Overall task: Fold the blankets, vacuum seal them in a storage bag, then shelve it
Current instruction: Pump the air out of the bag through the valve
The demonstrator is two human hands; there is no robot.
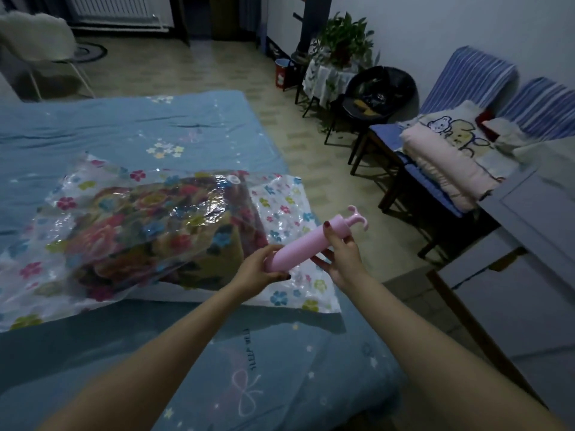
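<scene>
You held the pink plastic hand pump (306,242) in both hands above the near right corner of the clear flower-printed plastic storage bag (281,209). Your left hand (259,270) had its grip wrapped around the pump's rounded lower end, fingers over the top and thumb underneath. Your right hand (340,255) had its grip clamped on the upper part of the barrel, thumb on one side and fingers on the other, just below the T-shaped pink handle (357,220). The pump was tilted, its handle end up and to the right, away from you.

The storage bag lay flat on the blue flower-patterned bed cover (140,129), with the folded multicoloured floral blanket (149,231) inside it, filling the left and middle of the bag. A small round white valve (232,178) showed on the bag's top face near its far edge. The bag's right portion was flat and held no blanket.

To the right of the bed stood a blue striped chair (466,85) carrying folded pale bedding with a cartoon bear print (448,150), well apart from the bag.
</scene>
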